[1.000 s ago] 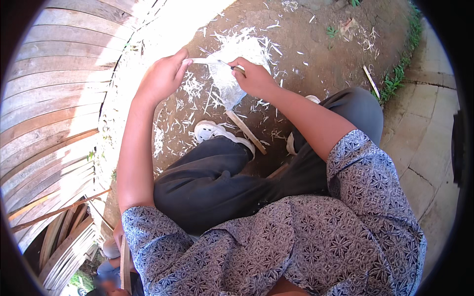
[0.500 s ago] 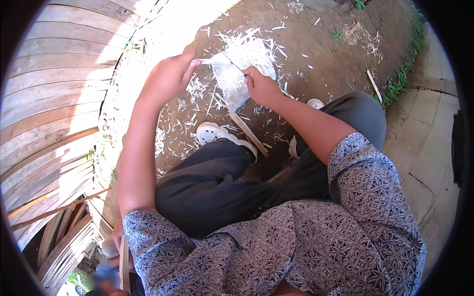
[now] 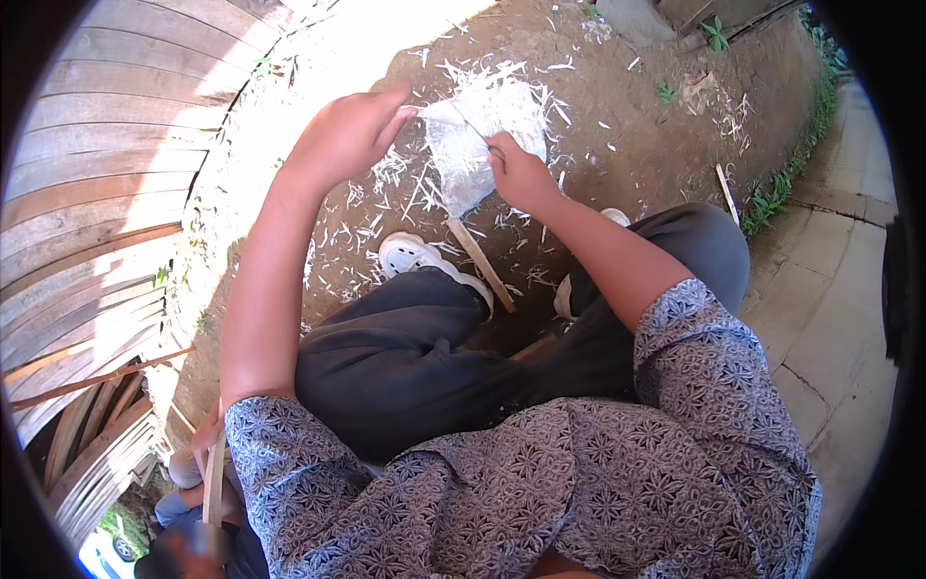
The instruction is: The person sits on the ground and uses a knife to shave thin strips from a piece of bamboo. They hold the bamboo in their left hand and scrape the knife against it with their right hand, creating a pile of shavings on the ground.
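My left hand [image 3: 355,133] is closed, thumb and fingers pinching a thin pale strip [image 3: 427,112], apparently wood or bamboo. In my right hand [image 3: 524,176] is a knife [image 3: 473,124]; its handle is mostly hidden in my closed fingers. The slim blade points up and left, close to the strip; I cannot tell whether they touch. Below both hands a clear plastic sheet [image 3: 449,174] lies on the soil, with many pale shavings [image 3: 502,94] heaped on its far part. More shavings are scattered around it.
A flat wooden stick [image 3: 479,262] lies between my white shoes [image 3: 410,255]. Stacked wooden planks [image 3: 106,145] line the left side. Paving slabs [image 3: 820,289] run along the right, edged by grass. At lower left another person's hand [image 3: 205,439] is beside an upright wooden piece [image 3: 213,482].
The view has shifted slightly. My left hand has moved a little to the right, nearer the knife. Both hands keep their hold on the strip and the knife.
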Demonstrator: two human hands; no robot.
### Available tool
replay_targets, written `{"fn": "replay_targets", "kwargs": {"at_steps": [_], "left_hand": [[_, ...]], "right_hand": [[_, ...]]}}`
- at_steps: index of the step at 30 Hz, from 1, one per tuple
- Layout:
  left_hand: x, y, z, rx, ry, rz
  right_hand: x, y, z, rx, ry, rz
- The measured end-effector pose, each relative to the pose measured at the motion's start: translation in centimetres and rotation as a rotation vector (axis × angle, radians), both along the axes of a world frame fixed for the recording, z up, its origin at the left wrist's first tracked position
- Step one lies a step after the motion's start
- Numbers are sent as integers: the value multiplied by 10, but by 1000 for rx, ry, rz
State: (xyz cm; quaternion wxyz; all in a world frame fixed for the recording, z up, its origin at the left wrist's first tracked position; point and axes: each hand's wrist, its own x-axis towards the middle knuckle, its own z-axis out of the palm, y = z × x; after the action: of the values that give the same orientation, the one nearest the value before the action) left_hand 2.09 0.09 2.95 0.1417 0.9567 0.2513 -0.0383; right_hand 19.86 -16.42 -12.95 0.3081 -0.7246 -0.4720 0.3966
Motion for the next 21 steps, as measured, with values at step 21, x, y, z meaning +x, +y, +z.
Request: {"fn": "replay_targets", "kwargs": {"at_steps": [21], "left_hand": [[-7, 10, -1, -17, -2, 39]], "right_hand": [[15, 13, -27, -164, -36, 33]]}}
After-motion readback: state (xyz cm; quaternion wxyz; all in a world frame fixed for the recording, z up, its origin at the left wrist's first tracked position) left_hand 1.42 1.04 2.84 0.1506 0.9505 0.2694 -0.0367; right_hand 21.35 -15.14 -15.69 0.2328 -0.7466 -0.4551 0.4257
